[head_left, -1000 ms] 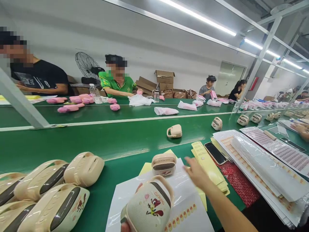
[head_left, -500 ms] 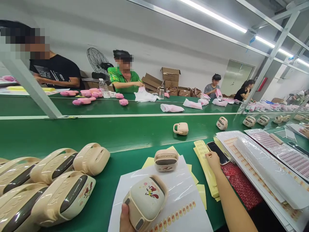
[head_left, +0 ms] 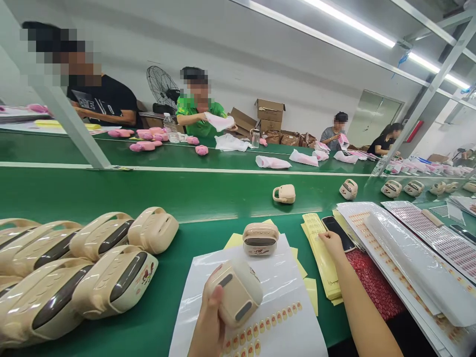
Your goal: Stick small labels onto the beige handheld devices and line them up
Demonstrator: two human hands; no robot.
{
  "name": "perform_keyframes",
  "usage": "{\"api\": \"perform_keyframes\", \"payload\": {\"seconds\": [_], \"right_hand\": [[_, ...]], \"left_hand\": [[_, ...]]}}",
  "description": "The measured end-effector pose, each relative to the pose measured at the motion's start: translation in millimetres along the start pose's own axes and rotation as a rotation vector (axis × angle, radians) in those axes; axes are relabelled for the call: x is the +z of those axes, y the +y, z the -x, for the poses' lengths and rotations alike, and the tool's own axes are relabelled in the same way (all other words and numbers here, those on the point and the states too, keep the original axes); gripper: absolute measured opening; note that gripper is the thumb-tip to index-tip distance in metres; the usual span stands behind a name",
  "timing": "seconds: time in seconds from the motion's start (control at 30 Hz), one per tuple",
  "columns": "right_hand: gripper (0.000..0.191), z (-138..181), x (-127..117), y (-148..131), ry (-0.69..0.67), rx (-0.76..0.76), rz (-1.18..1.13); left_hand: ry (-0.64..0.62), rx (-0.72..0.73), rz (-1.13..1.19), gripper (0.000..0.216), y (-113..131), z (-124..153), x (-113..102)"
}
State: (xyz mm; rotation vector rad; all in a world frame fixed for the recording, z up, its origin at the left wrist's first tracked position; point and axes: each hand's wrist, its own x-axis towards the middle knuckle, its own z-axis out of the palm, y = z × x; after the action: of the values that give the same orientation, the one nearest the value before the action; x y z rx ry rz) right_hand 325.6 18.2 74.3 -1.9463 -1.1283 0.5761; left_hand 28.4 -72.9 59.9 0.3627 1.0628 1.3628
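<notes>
A portable speaker [head_left: 243, 292] is clasped in the left hand [head_left: 208, 315]; the right hand's [head_left: 332, 244] fingers are curled at yellow printed sheets [head_left: 322, 263], grip unclear.

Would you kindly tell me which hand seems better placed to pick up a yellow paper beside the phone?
Probably the right hand: it is at the edge of the yellow papers, while the left hand is occupied holding a speaker.

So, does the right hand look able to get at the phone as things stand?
Probably yes: the right hand is at the edge of the yellow sheets, beside the phone, which lies mostly uncovered. Whether the hand pinches a sheet is unclear.
</notes>
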Motion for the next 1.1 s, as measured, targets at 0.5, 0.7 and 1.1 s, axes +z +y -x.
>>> {"api": "perform_keyframes", "payload": {"seconds": [0.5,0.7,1.1], "right_hand": [[0.031,146,67,-78,-0.619,0.054,-0.569],[0.03,142,69,-76,-0.608,0.075,-0.57],[0.018,150,67,-72,-0.391,-0.338,-0.48]], "left_hand": [[-0.031,0.148,-0.196,0.067,1,-1,17],[-0.004,0.162,-0.193,0.068,-4,-1,19],[0.002,0.161,-0.22,0.062,2,2,15]]}}
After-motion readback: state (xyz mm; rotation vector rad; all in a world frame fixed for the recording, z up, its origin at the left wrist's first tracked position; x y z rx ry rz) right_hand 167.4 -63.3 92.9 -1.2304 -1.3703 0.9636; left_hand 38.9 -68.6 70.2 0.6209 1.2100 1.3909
